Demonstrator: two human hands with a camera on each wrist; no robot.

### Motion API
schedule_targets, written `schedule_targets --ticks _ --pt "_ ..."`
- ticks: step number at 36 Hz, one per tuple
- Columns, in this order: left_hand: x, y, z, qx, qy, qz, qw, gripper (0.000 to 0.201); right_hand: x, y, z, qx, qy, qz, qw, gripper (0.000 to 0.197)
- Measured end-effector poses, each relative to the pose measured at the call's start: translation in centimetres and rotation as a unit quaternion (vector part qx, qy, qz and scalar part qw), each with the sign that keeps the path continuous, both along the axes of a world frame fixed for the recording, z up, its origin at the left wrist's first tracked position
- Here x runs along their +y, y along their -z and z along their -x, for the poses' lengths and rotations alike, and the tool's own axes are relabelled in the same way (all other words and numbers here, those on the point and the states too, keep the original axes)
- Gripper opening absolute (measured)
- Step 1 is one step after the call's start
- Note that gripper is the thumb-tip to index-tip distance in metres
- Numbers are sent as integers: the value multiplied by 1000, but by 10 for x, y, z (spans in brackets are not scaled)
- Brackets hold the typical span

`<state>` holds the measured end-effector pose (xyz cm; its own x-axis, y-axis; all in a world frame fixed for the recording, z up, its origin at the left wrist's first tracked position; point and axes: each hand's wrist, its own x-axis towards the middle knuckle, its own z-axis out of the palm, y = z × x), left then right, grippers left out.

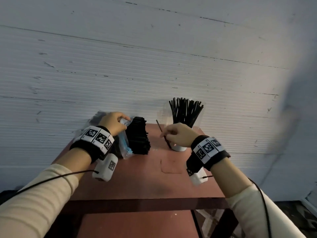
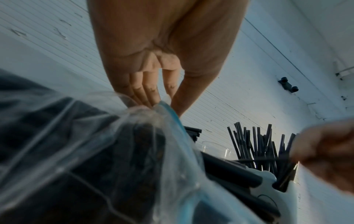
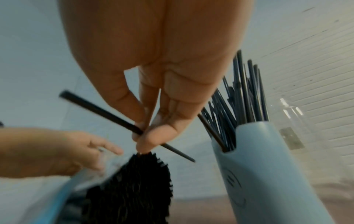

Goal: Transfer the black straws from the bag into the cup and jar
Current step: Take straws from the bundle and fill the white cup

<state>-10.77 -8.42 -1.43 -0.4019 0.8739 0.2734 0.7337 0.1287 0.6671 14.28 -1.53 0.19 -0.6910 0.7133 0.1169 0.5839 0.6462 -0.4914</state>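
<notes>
Right hand (image 1: 178, 134) pinching one black straw (image 1: 163, 133) at frame centre beside cup (image 1: 179, 148); left hand (image 1: 113, 123) gripping bag (image 1: 125, 143) mouth, centre-left.

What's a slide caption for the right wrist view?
Right hand pinches one black straw between the bag's bundle and the straw-filled cup.

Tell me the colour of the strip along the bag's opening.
Light blue strip on the clear bag; the left wrist view shows it best.

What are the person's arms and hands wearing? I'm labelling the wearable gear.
Both hands, left and right, are bare. Each wrist carries a black band with white square-patterned marker tiles, a white camera block beneath, and a thin dark cable. Cream ribbed sleeves cover the forearms.
</notes>
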Motion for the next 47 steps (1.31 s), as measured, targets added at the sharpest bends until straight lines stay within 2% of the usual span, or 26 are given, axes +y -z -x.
schedule_targets --ticks 3,5,8,12,18,24,26,32,39,42,47 --pt "1 -2 -3 1 -4 0 1000 39 -7 -15 -6 133 -36 38 990 29" --pt "3 -3 -5 1 3 0 1000 39 -9 -26 -12 207 -45 31 977 26" --pt "6 -5 -10 12 11 -4 1000 39 -8 -44 -20 283 -10 -37 958 9" --pt "10 -3 -16 2 23 -25 999 38 9 -63 -27 347 77 -147 923 5" --pt "15 -1 -17 4 52 -20 998 37 30 -74 -32 322 147 -225 908 13" --pt "13 1 -15 31 74 23 997 41 41 -66 -25 218 144 -196 945 77" --pt "13 4 -16 43 76 45 995 47 43 -60 -22 189 142 -195 952 84" --pt "15 12 -14 75 41 62 994 55 47 -46 -17 130 142 -216 957 68" --pt "17 6 -10 64 54 67 994 57 47 -62 -15 153 141 -277 938 41" --pt "17 3 -7 64 61 59 994 59 51 -64 -16 176 157 -280 931 35" --pt "14 -1 -5 46 67 48 996 58 59 -50 -18 47 187 -258 947 25"
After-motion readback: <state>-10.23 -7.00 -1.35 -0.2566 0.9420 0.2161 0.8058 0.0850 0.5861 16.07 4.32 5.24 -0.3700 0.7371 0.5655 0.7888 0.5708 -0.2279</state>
